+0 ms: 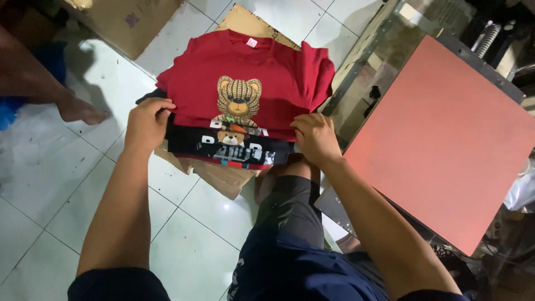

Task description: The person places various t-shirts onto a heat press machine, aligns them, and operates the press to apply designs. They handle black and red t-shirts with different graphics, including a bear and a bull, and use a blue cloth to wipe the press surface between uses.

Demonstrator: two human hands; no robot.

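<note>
On the tiled floor (83,184) in front of your knees sits a pile of folded T-shirts, and you've got both hands on it. Your left hand (146,124) is curled over the near left corner of the red T-shirt (278,78) on top, fingers (161,106) bent down around the edge and closed on the cloth. Your right hand (315,136) is on the near right corner, knuckles up, fingers tucked under the red hem and pinching it; how much cloth is inside that grip you can't tell from here.

Between your two sets of fingers lies the bear print (238,99), gold and brown, facing up in the middle of the red chest. Just below your fingertips, toward you, the black T-shirt (234,149) pokes out from under the red one, showing a smaller bear and white lettering. Under the whole pile is a sheet of cardboard (223,175), its corner jutting out toward your knee (290,184).

Off beyond your right fingers, the big salmon-pink pad of the heat press (446,139) lies flat and bare. Away past your left fingers, someone else's bare foot (81,110) rests on the tiles.
</note>
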